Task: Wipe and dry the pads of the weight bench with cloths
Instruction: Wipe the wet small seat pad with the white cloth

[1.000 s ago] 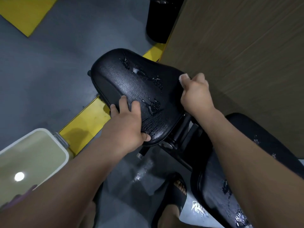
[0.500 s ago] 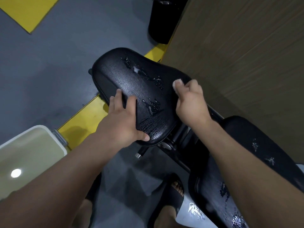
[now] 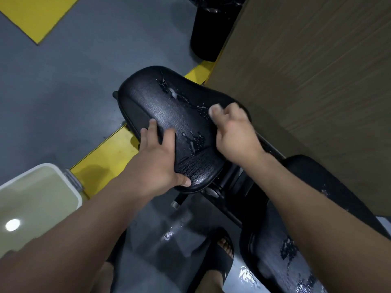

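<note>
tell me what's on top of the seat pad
Wet patches, the left hand gripping its edge, and the right hand pinching a pale cloth. Most of the cloth and the seat pad beneath both hands are hidden.

Dim in here; one ceiling light mirrored in the tub (image 3: 48,165) left of the seat pad (image 3: 169,111), right hand (image 3: 234,136) smeared, edges bowed.

From the seat pad (image 3: 169,123): my left grip (image 3: 156,159) on its near-left edge, my right grip (image 3: 234,136) with cloth (image 3: 215,108) on its right edge, back pad (image 3: 306,168) nearer me.
</note>
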The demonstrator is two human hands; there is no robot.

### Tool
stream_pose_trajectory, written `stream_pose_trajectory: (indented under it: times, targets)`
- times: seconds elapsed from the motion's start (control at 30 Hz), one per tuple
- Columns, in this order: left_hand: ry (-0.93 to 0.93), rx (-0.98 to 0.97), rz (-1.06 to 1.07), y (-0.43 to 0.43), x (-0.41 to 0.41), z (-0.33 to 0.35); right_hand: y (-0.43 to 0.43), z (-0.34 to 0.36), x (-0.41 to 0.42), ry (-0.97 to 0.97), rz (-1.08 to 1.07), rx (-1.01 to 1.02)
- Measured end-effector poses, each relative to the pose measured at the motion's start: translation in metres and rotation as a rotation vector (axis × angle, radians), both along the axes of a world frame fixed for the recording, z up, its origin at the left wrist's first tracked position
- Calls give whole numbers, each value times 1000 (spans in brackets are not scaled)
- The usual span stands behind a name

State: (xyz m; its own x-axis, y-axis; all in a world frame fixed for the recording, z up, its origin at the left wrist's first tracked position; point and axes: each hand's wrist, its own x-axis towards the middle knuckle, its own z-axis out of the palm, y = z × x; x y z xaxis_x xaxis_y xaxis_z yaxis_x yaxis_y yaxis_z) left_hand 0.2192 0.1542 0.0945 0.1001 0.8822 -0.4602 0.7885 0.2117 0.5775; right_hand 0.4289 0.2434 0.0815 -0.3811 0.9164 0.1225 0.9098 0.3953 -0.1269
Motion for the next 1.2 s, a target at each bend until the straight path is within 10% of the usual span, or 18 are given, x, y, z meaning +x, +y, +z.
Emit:
stream_pose_trajectory:
  times: [0.67, 1.2]
  targets:
    - [11, -7, -6, 0, 1, 5, 69, 11, -10, -35, -345, -219]
    - [29, 10, -18, -1, -1, 1, 82, 21, -53, 277, -19, -207]
